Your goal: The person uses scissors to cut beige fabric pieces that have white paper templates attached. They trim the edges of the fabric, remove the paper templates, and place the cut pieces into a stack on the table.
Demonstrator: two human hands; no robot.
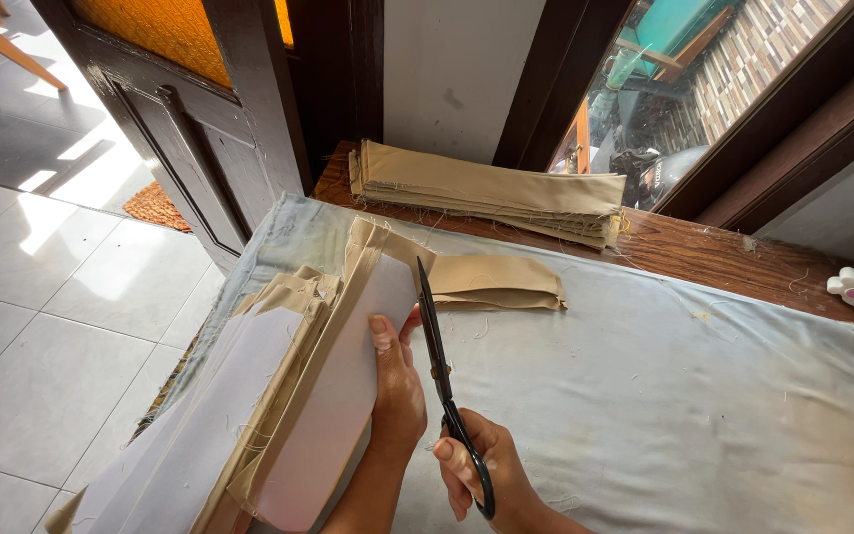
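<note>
Up close, fabric stack (318, 386) — tan layers, white-faced, frayed edges.

On the table (704, 396), scissors (435, 346) lie right of the white panel (333, 396); folded stack (491, 193) at twelve o'clock, small folded piece (496, 282) between.
</note>
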